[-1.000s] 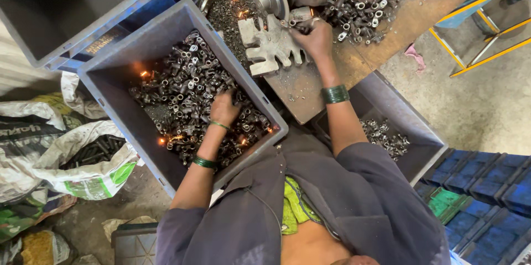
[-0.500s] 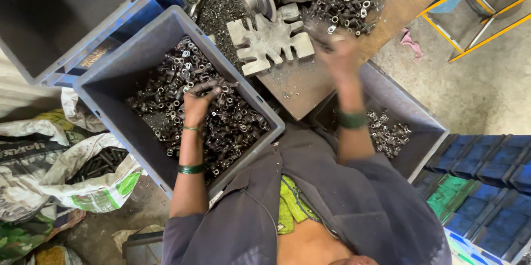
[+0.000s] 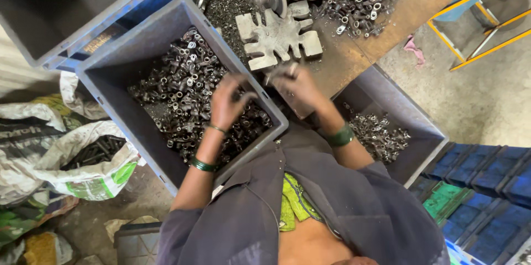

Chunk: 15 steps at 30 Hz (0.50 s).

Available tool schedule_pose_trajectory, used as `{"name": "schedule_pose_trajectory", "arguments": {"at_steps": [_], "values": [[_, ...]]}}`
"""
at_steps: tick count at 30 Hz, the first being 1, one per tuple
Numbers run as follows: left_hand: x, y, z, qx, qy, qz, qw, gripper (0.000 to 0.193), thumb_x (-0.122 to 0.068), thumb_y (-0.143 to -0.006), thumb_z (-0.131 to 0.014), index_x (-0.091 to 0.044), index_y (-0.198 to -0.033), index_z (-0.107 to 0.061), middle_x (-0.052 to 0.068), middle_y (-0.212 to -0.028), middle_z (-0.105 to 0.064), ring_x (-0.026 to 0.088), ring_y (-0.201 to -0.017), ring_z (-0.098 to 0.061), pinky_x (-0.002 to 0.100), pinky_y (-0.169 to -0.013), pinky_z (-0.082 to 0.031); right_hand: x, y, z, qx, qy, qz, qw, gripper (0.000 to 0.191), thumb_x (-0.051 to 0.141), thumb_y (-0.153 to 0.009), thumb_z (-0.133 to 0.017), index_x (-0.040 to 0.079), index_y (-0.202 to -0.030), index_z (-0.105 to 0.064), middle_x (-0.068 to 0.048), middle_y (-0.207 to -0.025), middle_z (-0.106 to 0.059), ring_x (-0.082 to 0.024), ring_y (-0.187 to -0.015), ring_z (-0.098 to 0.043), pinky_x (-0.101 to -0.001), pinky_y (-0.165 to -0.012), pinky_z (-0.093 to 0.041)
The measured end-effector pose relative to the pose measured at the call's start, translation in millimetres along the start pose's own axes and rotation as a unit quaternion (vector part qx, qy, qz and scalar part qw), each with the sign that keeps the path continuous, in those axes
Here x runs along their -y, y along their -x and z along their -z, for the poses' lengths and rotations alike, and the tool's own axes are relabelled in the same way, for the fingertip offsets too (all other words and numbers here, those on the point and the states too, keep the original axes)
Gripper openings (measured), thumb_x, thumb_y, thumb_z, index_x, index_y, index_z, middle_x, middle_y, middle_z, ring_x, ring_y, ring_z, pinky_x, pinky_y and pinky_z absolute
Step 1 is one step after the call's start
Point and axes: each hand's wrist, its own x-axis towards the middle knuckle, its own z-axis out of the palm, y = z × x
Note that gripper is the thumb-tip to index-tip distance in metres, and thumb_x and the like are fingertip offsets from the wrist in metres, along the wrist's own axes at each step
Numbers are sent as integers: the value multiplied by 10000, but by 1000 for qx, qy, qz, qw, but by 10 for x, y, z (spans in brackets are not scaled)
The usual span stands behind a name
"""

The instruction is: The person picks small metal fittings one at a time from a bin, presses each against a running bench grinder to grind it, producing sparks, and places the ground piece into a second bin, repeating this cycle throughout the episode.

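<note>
While the left hand [image 3: 228, 102] hangs over the big grey crate [image 3: 105, 85] of small metal sleeves [image 3: 182, 91], fingers loosely curled and blurred, whether it pinches one I cannot tell. Its wrist bears two green bangles. Beside it, the right hand [image 3: 293, 82], one bangle, seems to pinch a small dark piece at the workbench edge, just below one star-shaped metal fixture [image 3: 279, 38]. Two crates hold parts; the second [image 3: 409, 115] sits lower right

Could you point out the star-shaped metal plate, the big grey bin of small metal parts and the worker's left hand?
star-shaped metal plate [image 3: 279, 37], head view, its centre.
grey bin [image 3: 113, 74], head view, bare inner wall.
left hand [image 3: 228, 102], head view, back of hand.
</note>
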Motion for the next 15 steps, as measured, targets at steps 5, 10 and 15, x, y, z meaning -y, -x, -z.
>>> {"name": "schedule_pose_trajectory", "arguments": {"at_steps": [5,10,15], "values": [[494,-59,144,113,-311,267,905,834,-457,-685,-939,-97,-1348,-582,287,-1432,-473,541,-1271,-454,552,-963,-526,-199,-552,678,-146,200,29,969,467,141,-923,-743,49,-1376,-681,-117,-945,-773,-135,-814,-712,-290,-789,-549],[787,103,-118,177,-337,259,888,636,-387,-696,-882,-119,-1233,-673,210,-1422,-514,477,-1302,-460,509,-922,-565,-299,-843,797,-197,208,48,957,313,188,-803,-881,8,-1040,-787,-139,-943,-796,-144,-797,-750,-289,-754,-570],[894,169,-115,132,-327,221,909,281,-242,-870,-776,-93,-1108,-756,213,-1340,-618,467,-1211,-581,500,-933,-589,-228,-964,826,-209,275,24,938,253,214,-816,-878,32,-979,-812,-165,-828,-741,-238,-719,-692,-351,-689,-523]]}}
